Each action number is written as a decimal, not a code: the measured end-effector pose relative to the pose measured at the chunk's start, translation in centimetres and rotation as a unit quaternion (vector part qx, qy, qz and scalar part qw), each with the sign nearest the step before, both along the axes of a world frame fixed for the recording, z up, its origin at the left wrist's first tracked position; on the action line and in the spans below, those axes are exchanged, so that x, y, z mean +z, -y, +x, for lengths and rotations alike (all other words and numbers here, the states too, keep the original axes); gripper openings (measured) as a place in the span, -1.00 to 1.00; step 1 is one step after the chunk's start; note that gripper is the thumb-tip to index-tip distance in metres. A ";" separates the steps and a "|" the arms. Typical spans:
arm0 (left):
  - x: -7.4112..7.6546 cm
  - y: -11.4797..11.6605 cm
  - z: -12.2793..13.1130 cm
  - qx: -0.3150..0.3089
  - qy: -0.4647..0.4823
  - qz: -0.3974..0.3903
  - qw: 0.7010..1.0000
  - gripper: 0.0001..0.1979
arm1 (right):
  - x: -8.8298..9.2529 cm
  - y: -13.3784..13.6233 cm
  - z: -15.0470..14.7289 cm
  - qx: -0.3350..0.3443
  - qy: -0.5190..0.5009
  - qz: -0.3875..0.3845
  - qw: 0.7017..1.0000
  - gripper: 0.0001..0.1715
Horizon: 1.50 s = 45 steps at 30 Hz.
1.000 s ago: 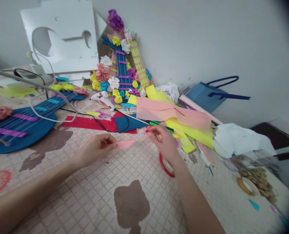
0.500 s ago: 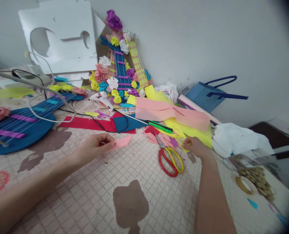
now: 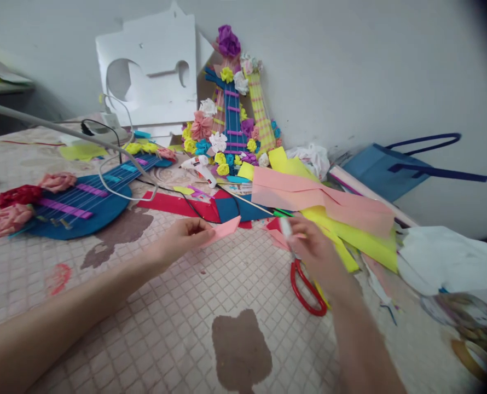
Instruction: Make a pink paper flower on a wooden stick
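My left hand pinches a folded piece of pink paper between thumb and fingers, just above the tiled-pattern tabletop. My right hand, smeared by motion, has its fingers closed round a small whitish object whose kind I cannot make out. Below this hand lie scissors with a red handle loop; their yellow loop is mostly hidden by the hand and wrist. Pink paper scraps rest beside the scissors, partly covered.
A blue paper guitar with paper flowers lies left, under a white cable. Flower-covered guitars lean on the wall. A glue gun, pink sheets, yellow sheets, a blue bag and a tape roll surround the work area.
My right hand has moved left over the scissors and now holds up the whitish object. My left hand keeps the pink paper. The view has turned left.
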State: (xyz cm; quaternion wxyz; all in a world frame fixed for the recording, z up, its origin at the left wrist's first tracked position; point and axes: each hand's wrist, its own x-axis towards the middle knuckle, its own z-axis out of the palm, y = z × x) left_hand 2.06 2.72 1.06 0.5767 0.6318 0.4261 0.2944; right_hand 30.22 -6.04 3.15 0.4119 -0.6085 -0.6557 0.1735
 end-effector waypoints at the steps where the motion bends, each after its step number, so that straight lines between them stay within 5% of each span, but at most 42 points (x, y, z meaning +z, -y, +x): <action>1: 0.0 -0.1 -0.1 0.006 0.009 -0.007 1.000 -0.71 | -0.7 -0.3 -2.4 0.031 0.007 -0.009 0.999 -0.93; 4: 0.2 -0.2 -0.3 0.023 0.024 -0.017 0.999 -0.72 | -2.8 -0.7 -7.2 0.094 0.089 -0.012 0.992 -0.88; 7: 0.4 -0.1 -0.4 0.024 0.014 0.008 1.000 -0.71 | -3.6 -0.9 -8.7 0.085 0.102 -0.007 0.991 -0.82; 10: 0.7 0.5 -0.2 0.003 -0.009 0.050 0.999 -0.73 | -3.1 -1.1 -9.1 0.060 -0.055 -0.022 0.996 -0.60; 12: 1.0 1.2 0.0 -0.016 -0.014 0.084 0.996 -0.75 | -2.6 -1.4 -9.7 0.083 -0.203 -0.063 0.974 -0.55; 15: 1.4 2.2 0.2 -0.037 -0.014 0.132 0.990 -0.78 | -2.5 -1.6 -10.7 0.105 -0.338 -0.104 0.930 -0.67; 18: 1.5 2.7 0.4 -0.037 -0.027 0.154 0.987 -0.80 | -2.7 -1.7 -11.2 0.097 -0.357 -0.098 0.924 -0.86; 26: 1.2 2.1 0.5 -0.090 -0.023 0.103 0.990 -0.75 | -2.4 -1.6 -11.3 0.095 -0.325 -0.085 0.937 -0.89; 32: 1.5 1.0 -0.3 -0.047 0.022 0.045 0.998 -0.74 | -1.7 -2.1 -9.1 0.069 -0.307 -0.057 0.947 -0.78; 35: 1.3 0.0 -0.9 0.005 0.056 0.008 0.998 -0.74 | -1.4 -2.1 -6.9 0.043 -0.215 -0.038 0.975 -0.90; 38: 1.1 -0.7 -1.2 0.038 0.105 -0.029 0.993 -0.76 | -1.1 -1.7 -5.5 0.084 -0.058 -0.071 0.992 -0.93; 45: 0.2 -1.4 -1.5 0.039 0.171 -0.128 0.976 -0.76 | -1.8 -1.4 -5.6 0.201 0.118 -0.083 0.969 -0.62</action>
